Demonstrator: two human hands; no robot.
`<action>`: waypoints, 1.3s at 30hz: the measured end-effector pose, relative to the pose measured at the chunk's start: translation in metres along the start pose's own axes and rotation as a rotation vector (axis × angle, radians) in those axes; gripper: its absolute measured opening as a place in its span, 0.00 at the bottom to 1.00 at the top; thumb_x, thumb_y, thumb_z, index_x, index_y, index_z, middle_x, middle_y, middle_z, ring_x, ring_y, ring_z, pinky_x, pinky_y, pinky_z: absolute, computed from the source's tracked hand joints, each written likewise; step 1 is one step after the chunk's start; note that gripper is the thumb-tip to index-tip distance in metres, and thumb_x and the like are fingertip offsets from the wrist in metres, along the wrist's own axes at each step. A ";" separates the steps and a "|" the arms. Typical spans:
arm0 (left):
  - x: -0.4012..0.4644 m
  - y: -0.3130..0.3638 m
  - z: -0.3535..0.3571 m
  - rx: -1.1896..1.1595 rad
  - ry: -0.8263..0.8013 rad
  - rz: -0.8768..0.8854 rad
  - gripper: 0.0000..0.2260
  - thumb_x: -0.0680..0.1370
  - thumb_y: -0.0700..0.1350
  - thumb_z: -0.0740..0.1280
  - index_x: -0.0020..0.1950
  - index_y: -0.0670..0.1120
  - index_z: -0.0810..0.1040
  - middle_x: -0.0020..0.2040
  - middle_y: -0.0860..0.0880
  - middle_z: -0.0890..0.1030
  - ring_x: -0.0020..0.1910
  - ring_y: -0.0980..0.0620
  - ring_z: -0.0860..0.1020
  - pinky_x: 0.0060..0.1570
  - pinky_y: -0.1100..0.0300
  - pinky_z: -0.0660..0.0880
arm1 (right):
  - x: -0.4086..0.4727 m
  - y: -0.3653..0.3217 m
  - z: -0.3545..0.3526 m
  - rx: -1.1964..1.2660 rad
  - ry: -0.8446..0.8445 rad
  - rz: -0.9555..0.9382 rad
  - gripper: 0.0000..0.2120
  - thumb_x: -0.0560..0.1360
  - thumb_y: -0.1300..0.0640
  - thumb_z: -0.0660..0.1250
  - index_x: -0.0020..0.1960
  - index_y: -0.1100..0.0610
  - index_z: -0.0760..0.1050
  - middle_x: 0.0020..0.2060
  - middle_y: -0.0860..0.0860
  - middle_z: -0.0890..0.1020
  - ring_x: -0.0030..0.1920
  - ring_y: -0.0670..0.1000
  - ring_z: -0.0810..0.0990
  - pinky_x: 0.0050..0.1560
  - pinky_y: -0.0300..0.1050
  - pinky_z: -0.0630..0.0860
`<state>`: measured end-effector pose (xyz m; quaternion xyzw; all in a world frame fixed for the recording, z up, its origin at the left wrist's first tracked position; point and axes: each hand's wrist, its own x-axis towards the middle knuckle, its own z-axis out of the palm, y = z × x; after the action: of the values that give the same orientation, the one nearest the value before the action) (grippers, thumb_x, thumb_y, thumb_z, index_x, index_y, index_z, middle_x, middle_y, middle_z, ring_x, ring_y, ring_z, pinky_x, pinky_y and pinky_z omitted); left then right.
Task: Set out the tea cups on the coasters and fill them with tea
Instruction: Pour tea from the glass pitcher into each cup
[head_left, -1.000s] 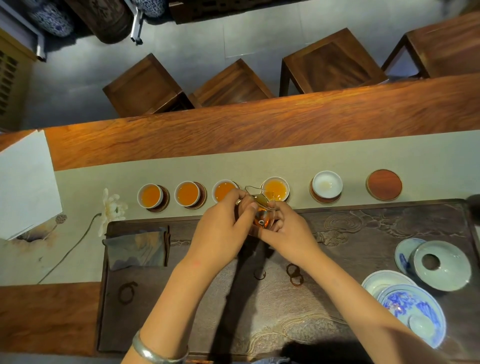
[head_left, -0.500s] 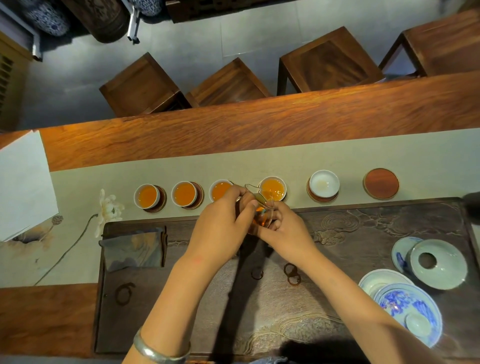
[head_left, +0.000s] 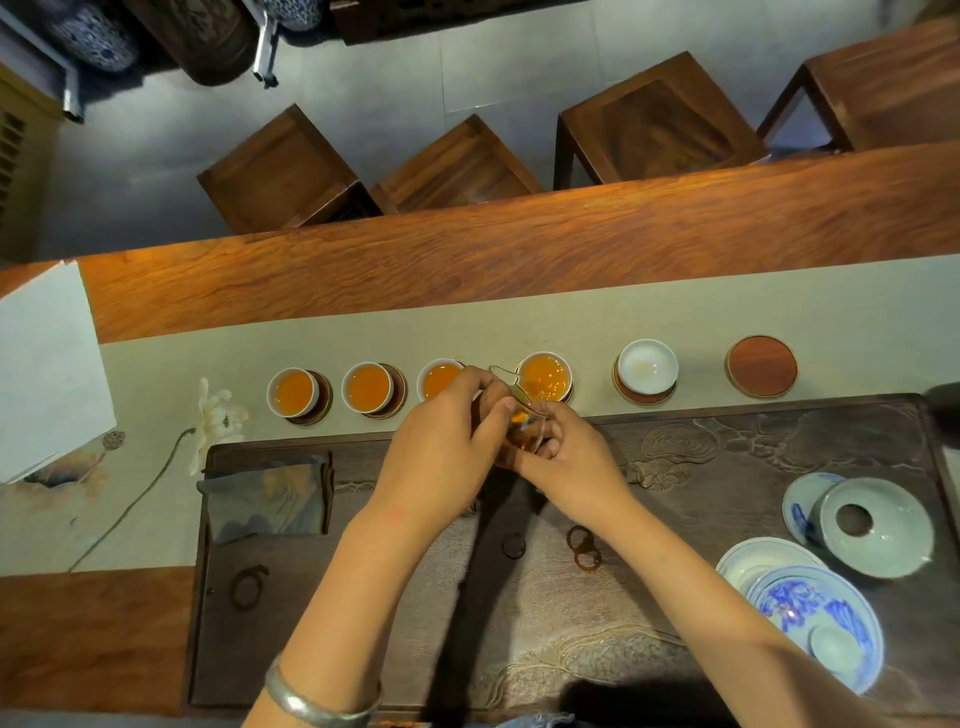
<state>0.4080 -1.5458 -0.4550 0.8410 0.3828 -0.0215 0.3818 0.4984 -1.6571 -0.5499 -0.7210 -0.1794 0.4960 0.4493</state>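
Both hands hold a small glass pitcher (head_left: 523, 426) of amber tea, tilted with its spout over the fourth cup (head_left: 544, 375). My left hand (head_left: 441, 452) grips its left side, my right hand (head_left: 571, 462) its right side. A row of white cups runs along the beige runner: the first cup (head_left: 294, 392), the second cup (head_left: 368, 387) and the third cup (head_left: 440, 378) hold tea. The fifth cup (head_left: 647, 366) sits unfilled on its coaster. A bare round wooden coaster (head_left: 761, 366) lies furthest right.
A dark carved tea tray (head_left: 727, 457) lies under my hands, with a folded cloth (head_left: 267, 496) at its left. At its right sit a pale green lid (head_left: 878, 527) and blue-and-white dishes (head_left: 815, 618). A white box (head_left: 47, 364) stands far left. Wooden stools (head_left: 654, 119) are beyond the table.
The pitcher stays tilted over the fourth cup, and the tea in that cup ripples. Hands barely shift.
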 end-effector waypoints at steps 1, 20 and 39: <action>0.000 0.000 0.000 0.000 0.000 0.003 0.06 0.80 0.52 0.62 0.54 0.51 0.74 0.43 0.52 0.81 0.40 0.51 0.78 0.37 0.56 0.73 | 0.000 0.000 0.000 -0.003 -0.002 0.003 0.40 0.54 0.27 0.74 0.62 0.42 0.72 0.50 0.45 0.85 0.52 0.44 0.84 0.59 0.53 0.80; -0.017 0.001 -0.001 -0.100 -0.013 0.010 0.06 0.80 0.51 0.62 0.55 0.52 0.73 0.43 0.53 0.81 0.42 0.53 0.79 0.43 0.52 0.76 | -0.007 -0.006 -0.005 -0.030 -0.002 -0.040 0.51 0.48 0.21 0.73 0.66 0.45 0.70 0.55 0.46 0.84 0.54 0.47 0.84 0.60 0.56 0.79; -0.049 0.009 0.026 -0.374 0.000 0.043 0.04 0.81 0.47 0.61 0.50 0.55 0.75 0.39 0.57 0.80 0.37 0.64 0.77 0.36 0.73 0.70 | -0.036 -0.006 -0.043 -0.318 0.128 -0.243 0.43 0.64 0.44 0.79 0.73 0.43 0.60 0.57 0.37 0.76 0.53 0.36 0.79 0.53 0.33 0.75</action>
<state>0.3863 -1.5971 -0.4518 0.7633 0.3620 0.0582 0.5320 0.5215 -1.6994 -0.5200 -0.7859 -0.3122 0.3569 0.3968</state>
